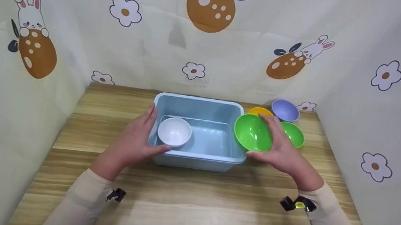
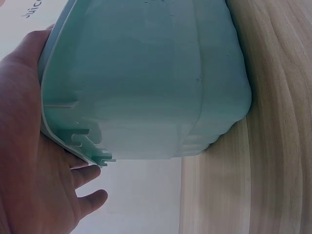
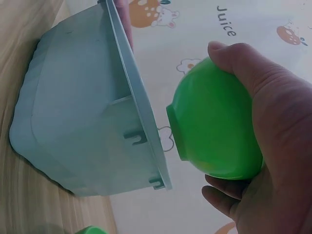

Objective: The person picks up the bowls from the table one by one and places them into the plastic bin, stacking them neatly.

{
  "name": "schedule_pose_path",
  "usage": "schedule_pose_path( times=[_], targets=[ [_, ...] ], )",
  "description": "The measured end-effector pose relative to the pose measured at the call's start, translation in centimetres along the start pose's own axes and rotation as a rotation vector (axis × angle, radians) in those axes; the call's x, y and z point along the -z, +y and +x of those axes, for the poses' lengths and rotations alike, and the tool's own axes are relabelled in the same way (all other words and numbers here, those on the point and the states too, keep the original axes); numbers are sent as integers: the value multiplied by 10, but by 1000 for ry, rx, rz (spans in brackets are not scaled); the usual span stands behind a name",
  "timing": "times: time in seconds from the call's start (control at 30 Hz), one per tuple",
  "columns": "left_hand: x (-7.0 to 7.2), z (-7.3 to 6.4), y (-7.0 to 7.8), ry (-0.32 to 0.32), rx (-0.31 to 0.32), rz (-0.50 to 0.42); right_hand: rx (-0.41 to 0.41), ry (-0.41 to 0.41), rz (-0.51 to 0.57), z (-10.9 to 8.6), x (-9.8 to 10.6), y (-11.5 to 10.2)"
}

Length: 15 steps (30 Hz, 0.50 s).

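Observation:
A light blue plastic bin (image 1: 194, 163) stands on the table, with a small white bowl (image 1: 174, 132) inside at its left. My left hand (image 1: 132, 135) grips the bin's near left corner, thumb along the front rim and fingers along the left side. In the left wrist view, two fingers (image 2: 90, 201) extend past the corner. My right hand (image 1: 281, 148) holds a green bowl (image 1: 253, 133) between thumb and fingers. This bowl is raised at the bin's right rim, tilted, its inside showing to the head view. The right wrist view shows its rounded outside (image 3: 214, 122) and foot.
Right of the bin, behind the right hand, are a purple bowl (image 1: 285, 111), a partly hidden orange bowl (image 1: 260, 111) and another green bowl (image 1: 293, 134). Patterned fabric (image 1: 146, 53) encloses the wooden table (image 1: 190, 205) at the back and both sides.

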<state>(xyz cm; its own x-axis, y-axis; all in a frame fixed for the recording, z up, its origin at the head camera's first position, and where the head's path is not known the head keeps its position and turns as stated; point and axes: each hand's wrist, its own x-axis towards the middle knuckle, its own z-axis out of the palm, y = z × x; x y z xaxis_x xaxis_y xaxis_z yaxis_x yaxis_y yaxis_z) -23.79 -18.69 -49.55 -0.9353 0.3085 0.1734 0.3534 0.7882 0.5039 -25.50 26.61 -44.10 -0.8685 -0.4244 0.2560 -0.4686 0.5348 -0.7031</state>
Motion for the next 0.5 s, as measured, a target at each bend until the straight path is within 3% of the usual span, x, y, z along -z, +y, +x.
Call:
schedule_pose_path(
  times=[0.23,0.5],
  targets=[
    [3,-1,2,-19,24,-2,60,-35,0,18,-7,-9],
    [1,-1,2,-11,8,11,38,-84,-20,37,-13,-16]
  ],
)
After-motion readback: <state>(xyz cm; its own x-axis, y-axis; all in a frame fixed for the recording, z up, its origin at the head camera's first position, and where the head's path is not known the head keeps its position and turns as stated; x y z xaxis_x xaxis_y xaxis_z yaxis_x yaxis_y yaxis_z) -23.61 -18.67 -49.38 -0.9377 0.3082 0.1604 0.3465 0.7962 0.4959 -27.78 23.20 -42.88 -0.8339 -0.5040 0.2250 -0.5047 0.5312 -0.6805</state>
